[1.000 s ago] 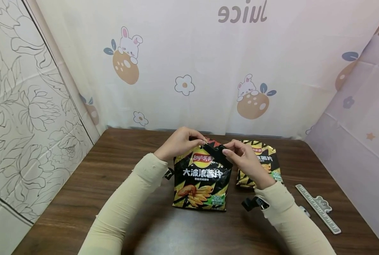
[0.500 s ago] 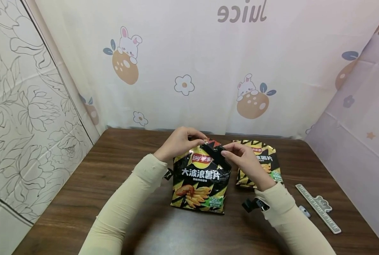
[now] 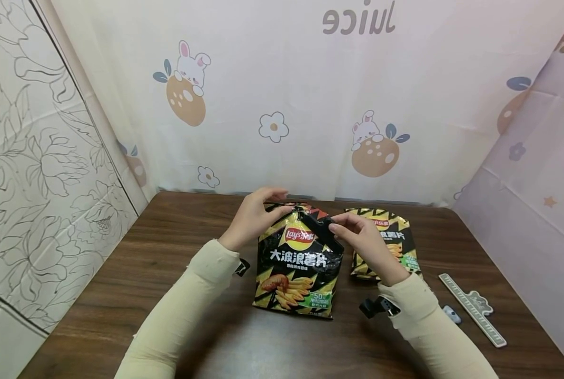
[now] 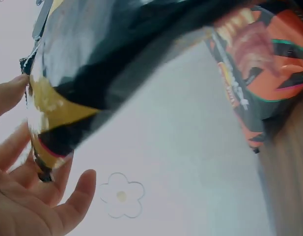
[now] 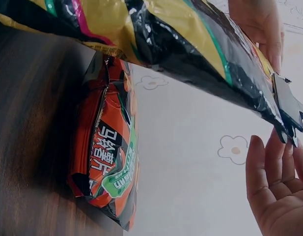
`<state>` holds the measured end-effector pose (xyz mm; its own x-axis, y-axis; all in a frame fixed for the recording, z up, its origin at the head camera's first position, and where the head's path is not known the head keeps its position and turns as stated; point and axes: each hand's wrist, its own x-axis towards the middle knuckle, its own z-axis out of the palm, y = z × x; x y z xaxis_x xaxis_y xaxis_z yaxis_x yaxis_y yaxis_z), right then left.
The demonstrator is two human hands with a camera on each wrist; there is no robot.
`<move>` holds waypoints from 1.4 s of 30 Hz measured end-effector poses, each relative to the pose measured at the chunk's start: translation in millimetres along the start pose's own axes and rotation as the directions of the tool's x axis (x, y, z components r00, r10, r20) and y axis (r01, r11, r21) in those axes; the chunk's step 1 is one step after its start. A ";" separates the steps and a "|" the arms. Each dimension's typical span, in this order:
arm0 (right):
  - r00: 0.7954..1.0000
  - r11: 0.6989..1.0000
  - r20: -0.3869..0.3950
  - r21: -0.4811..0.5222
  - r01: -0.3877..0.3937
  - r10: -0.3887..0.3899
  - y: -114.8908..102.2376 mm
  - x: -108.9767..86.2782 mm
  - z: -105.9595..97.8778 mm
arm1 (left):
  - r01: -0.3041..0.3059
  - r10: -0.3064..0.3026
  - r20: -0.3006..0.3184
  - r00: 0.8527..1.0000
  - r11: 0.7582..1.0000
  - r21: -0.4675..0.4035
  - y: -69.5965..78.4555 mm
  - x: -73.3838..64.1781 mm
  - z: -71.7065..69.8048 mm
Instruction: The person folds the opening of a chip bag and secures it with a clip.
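Observation:
A black and yellow Lay's chip bag [image 3: 293,263] stands upright on the wooden table in the head view, its top corner folded down. Across that fold lies a black bag clip [image 3: 318,227], also visible in the right wrist view as a dark clip [image 5: 288,101] along the bag's edge. My right hand [image 3: 364,239] pinches the clip at its right end. At the bag's top left is my left hand [image 3: 249,221], thumb and fingers spread apart; in the left wrist view its thumb tip is right at the bag's edge.
Another yellow-black chip bag [image 3: 372,216] lies to the right, partly behind my right hand. An orange-red chip bag [image 5: 107,157] stands behind the clipped one. Towards the right edge lie a pale ruler-shaped clip [image 3: 473,310] and a small whitish object [image 3: 452,314]. A curtain [image 3: 310,79] hangs at the back.
My left hand has loosened from the bag's top near the clip and shifted left, its fingers parting. The bag's bottom has moved slightly left and nearer. My right hand has stayed at the clip.

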<state>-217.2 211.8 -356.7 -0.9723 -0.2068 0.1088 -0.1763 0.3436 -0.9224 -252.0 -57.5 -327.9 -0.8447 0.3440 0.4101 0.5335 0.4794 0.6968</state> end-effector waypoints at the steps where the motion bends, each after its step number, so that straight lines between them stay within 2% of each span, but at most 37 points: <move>1: 1.000 1.000 0.000 0.007 0.003 -0.003 0.0 -0.1 0.3 | 0.022 -0.022 -0.009 1.000 1.000 -0.009 -2.5 -2.0 0.1; 4: 1.000 1.000 -0.008 0.025 0.009 -0.009 0.0 -0.6 1.8 | 0.088 -0.089 -0.009 0.996 0.994 -0.069 -10.5 -9.1 1.1; 9: 1.000 0.998 -0.027 0.059 -0.004 0.006 1.2 -0.7 3.8 | 0.186 -0.184 0.027 0.983 0.963 -0.194 -22.9 -23.4 5.0; 14: 0.999 0.995 -0.038 0.097 -0.023 0.027 1.0 0.9 5.7 | 0.244 -0.246 0.036 0.969 0.907 -0.342 -30.8 -35.1 10.6; 18: 0.999 0.994 -0.046 0.103 -0.024 0.029 -0.1 2.8 6.8 | 0.296 -0.309 0.033 0.950 0.869 -0.397 -34.9 -42.8 17.3; 21: 0.998 0.994 -0.049 0.104 -0.029 0.034 -0.2 2.4 7.4 | 0.337 -0.336 0.081 0.938 0.840 -0.426 -38.0 -51.2 24.7; 25: 0.997 0.991 -0.054 0.123 -0.049 0.056 2.7 1.5 9.3 | 0.391 -0.334 0.203 0.920 0.809 -0.439 -44.6 -67.4 34.8; 27: 0.996 0.987 -0.060 0.148 -0.054 0.064 4.3 2.2 10.8 | 0.414 -0.333 0.259 0.907 0.820 -0.395 -49.4 -75.3 37.7; 31: 0.996 0.978 -0.058 0.200 -0.057 0.070 7.0 2.2 14.1 | 0.402 -0.267 0.372 0.889 0.844 -0.354 -58.8 -88.3 41.4; 34: 0.996 0.972 -0.052 0.227 -0.060 0.073 7.4 3.2 15.5 | 0.398 -0.235 0.414 0.879 0.841 -0.367 -61.1 -91.7 42.7; 37: 0.995 0.959 -0.051 0.275 -0.067 0.084 7.9 5.1 17.0 | 0.417 -0.243 0.424 0.873 0.822 -0.387 -60.6 -92.2 43.5; 42: 0.993 0.929 -0.045 0.360 -0.082 0.105 9.3 7.2 20.9 | 0.429 -0.247 0.433 0.867 0.813 -0.395 -60.1 -94.3 43.5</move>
<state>-222.7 194.4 -372.2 -0.9913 -0.1285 0.0280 -0.0290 0.0064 -0.9996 -202.6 -83.6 -434.0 -0.8451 0.5299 -0.0713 0.0545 0.2181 0.9744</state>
